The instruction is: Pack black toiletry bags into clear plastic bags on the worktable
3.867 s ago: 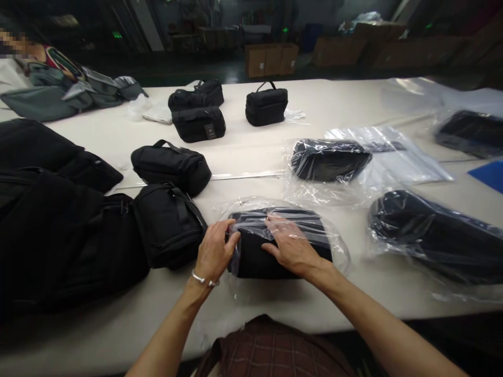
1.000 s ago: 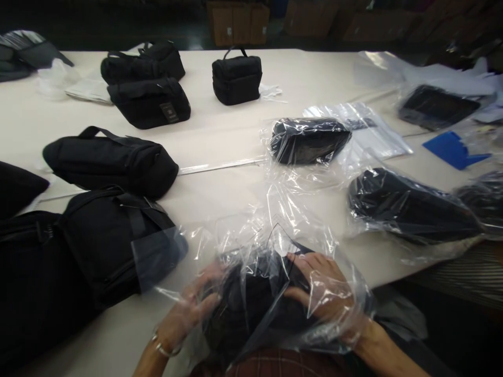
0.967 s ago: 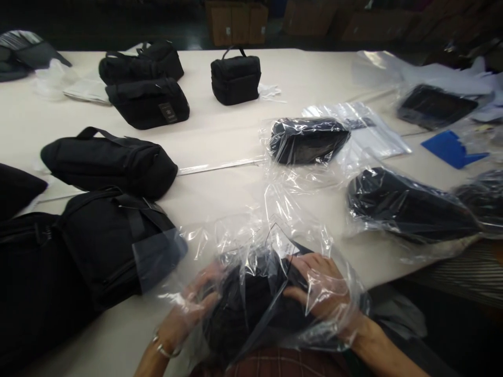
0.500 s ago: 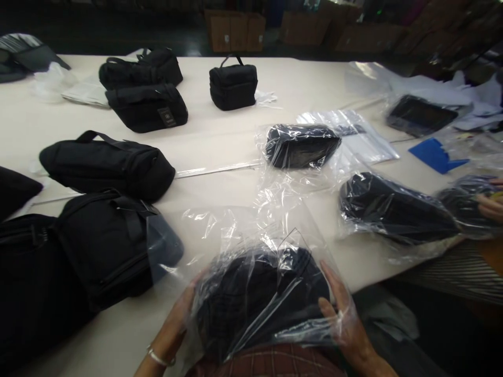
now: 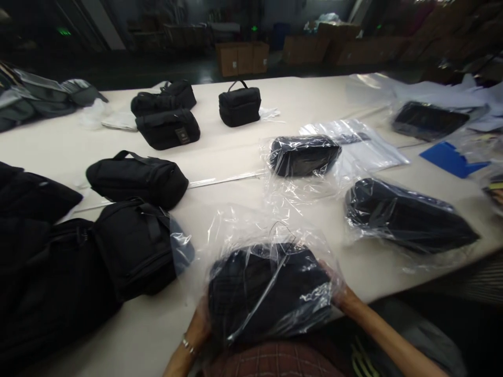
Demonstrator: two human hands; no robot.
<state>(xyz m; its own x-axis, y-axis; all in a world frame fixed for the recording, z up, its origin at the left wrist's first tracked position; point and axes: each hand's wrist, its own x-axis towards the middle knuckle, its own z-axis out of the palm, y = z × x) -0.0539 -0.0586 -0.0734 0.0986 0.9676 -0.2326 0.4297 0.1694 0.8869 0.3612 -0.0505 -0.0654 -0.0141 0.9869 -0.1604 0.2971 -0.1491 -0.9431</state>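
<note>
A black fabric bag (image 5: 267,293) sits inside a clear plastic bag (image 5: 231,225) at the table's near edge, right in front of my body. My left hand (image 5: 205,314) presses on its left end; the fingers are mostly hidden behind it. On the opposite end, my right hand (image 5: 333,280) grips it, partly covered by the shiny film. The plastic bag's loose upper part spreads away from me over the table. Just left of it, another black bag (image 5: 133,246) stands unwrapped, with a grey-blue flap or tag touching the film.
Wrapped black bags (image 5: 408,214) lie to the right, near a stack of flat plastic bags (image 5: 365,152) and a blue piece (image 5: 451,158). Several unwrapped black bags (image 5: 137,178) stand on the left of the white table (image 5: 231,152). Cardboard boxes (image 5: 241,58) are beyond it.
My view has tilted up and turned slightly left. Both hands still hold the wrapped bag, and its loose film has shifted. The other person's hand at the right has largely left view.
</note>
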